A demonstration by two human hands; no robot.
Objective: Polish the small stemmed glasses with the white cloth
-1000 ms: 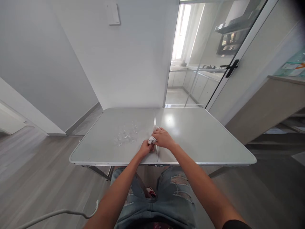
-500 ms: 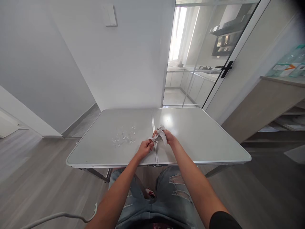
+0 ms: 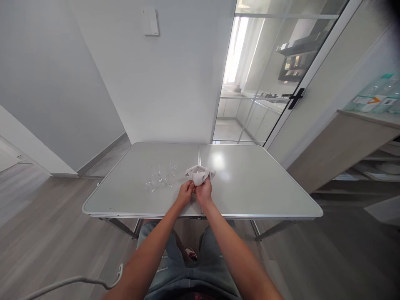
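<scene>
A white cloth (image 3: 198, 176) is bunched over the middle seam of the folding table (image 3: 250, 183). My right hand (image 3: 204, 191) is wrapped round the cloth's lower part. Close beside it, my left hand (image 3: 186, 192) is closed in a pinch just below the cloth's left side; what lies between its fingers is too small to make out. If anything is inside the cloth, it is hidden. Several clear glasses (image 3: 160, 177) stand grouped on the table's left half, left of my hands.
Behind the table are a wall (image 3: 168, 91) and a glass door with a black handle (image 3: 295, 98). Plastic bottles (image 3: 371, 100) stand on a wooden shelf unit (image 3: 346, 146) at the right. A pale cable (image 3: 81, 280) curves at the lower left.
The cloth has spread out above my hands. My right hand has moved left and down, closer to my left hand. The view has shifted slightly.
</scene>
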